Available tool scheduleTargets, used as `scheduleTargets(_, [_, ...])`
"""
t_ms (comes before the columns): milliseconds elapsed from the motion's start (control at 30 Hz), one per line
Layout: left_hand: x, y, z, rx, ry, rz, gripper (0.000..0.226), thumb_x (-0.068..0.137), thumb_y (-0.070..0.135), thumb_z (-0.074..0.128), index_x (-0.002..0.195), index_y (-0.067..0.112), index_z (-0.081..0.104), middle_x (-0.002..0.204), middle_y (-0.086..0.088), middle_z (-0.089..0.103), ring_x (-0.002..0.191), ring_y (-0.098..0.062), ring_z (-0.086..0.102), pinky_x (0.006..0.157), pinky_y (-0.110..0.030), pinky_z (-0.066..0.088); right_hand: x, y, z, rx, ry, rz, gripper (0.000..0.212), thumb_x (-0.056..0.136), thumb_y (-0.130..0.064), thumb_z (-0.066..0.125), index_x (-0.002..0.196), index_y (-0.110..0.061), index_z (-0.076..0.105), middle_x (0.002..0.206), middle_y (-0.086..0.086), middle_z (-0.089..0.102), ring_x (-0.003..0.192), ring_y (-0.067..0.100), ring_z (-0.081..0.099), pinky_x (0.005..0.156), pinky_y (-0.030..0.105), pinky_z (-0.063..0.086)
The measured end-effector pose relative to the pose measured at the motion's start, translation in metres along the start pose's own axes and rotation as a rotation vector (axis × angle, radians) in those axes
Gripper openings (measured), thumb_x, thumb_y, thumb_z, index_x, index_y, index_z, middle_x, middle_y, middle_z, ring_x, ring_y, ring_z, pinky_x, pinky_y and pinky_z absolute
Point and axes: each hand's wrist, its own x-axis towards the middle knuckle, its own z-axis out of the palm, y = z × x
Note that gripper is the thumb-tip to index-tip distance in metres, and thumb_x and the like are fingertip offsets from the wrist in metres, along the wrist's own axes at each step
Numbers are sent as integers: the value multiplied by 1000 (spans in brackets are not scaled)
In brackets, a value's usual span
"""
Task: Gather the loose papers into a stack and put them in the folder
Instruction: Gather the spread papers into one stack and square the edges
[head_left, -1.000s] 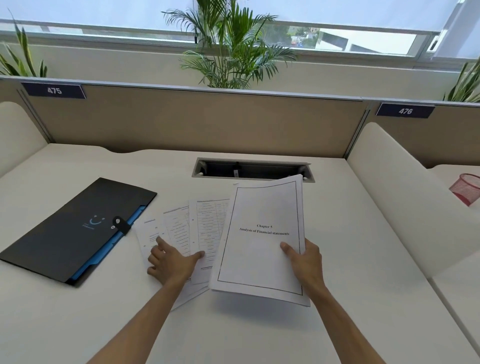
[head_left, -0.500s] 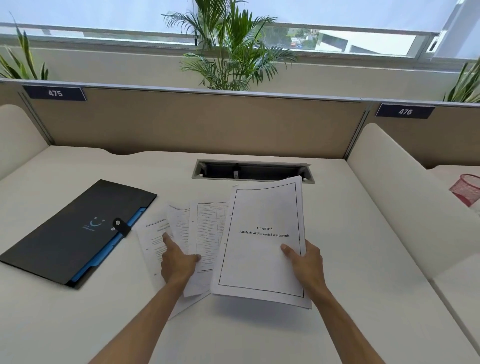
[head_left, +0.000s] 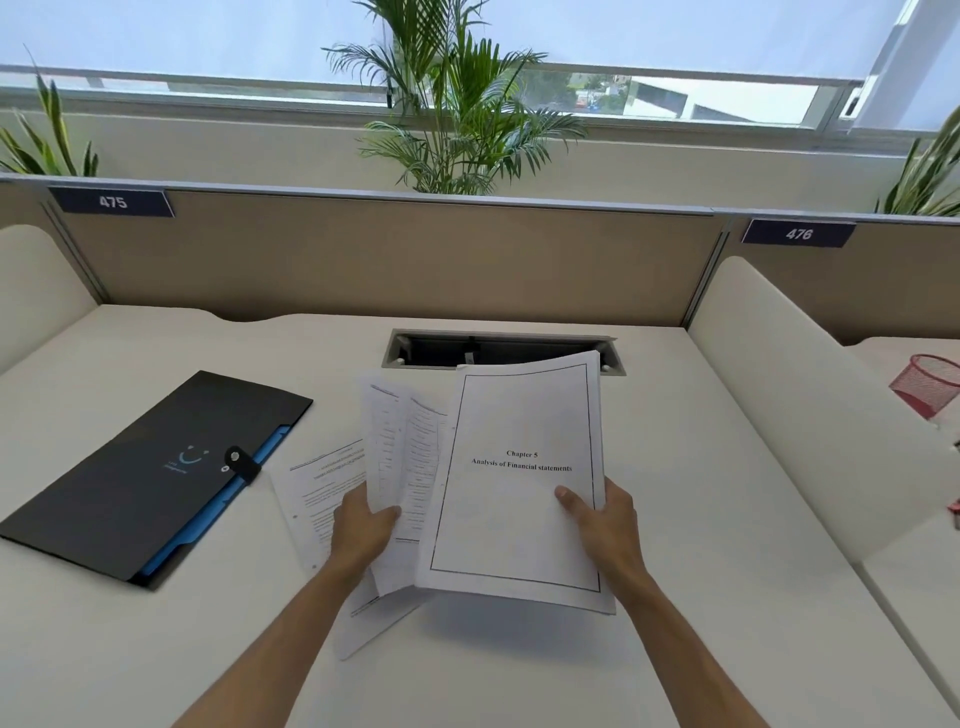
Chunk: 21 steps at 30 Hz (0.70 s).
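Note:
My right hand (head_left: 605, 525) grips a white title sheet (head_left: 519, 415) that reads "Chapter 5", held tilted above the white desk (head_left: 701, 519). To its left, my left hand (head_left: 363, 525) pinches two printed sheets (head_left: 400, 441) and holds them raised, their right edges tucked behind the title sheet. Another printed sheet (head_left: 317, 493) lies flat on the desk beneath my left hand. The black folder (head_left: 150, 478) with a blue inner edge lies shut on the left of the desk, its snap strap (head_left: 240, 462) fastened.
A cable slot (head_left: 498, 349) is cut into the desk behind the papers. Beige partitions (head_left: 395, 260) and rounded white dividers (head_left: 810, 395) close off the desk. A red mesh bin (head_left: 927, 382) stands at the far right. Palm plants (head_left: 457, 104) grow behind the partition.
My left hand went from pressing on the spread sheets to pinching two of them and lifting them off the desk toward the title sheet. The right hand barely moved.

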Motion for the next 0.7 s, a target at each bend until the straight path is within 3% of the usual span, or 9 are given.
scheduleTargets(67, [-1,5,-1,-114,-52,2,45,89,3,64,133,9,55,125,-9,64,101,-20,61,88,-30,49,3,-4,0,12,0,-6,19,85,-22,74,104,-21,73,92,-10,77,84,8,73,79,34,60])
scheduleTargets(167, [-1,18,-2,-264,-124,-14,39,91,3,62,127,17,57,115,-1,67,92,-9,65,71,-20,54,7,-11,-1,42,-3,-4,20,84,-23,76,104,-20,73,93,-8,78,87,14,75,80,37,61])
scheduleTargets(267, [-3,32,-4,-365,-189,-9,36,92,5,61,123,22,57,106,9,70,95,-10,68,66,-19,57,14,-20,-4,88,13,7,20,83,-24,77,101,-19,74,93,-4,78,89,20,75,84,43,60])
scheduleTargets(400, [-10,48,-9,-457,-330,4,27,92,10,61,116,23,63,106,3,77,95,-17,73,72,-26,60,21,-35,-9,158,20,27,20,80,-25,80,98,-16,75,94,1,79,89,23,75,85,49,60])
scheduleTargets(567, [-15,59,-14,-508,-426,12,34,92,16,60,126,18,60,118,-5,72,108,-28,68,94,-47,54,24,-49,-11,268,36,41,27,78,-22,82,100,-9,72,103,10,75,92,28,73,85,48,60])
scheduleTargets(700, [-19,66,-17,-518,-461,9,29,94,15,55,123,21,61,118,-4,73,108,-27,68,91,-43,56,20,-56,-14,404,-98,38,25,83,-20,77,107,-12,72,109,12,76,92,25,75,77,37,62])
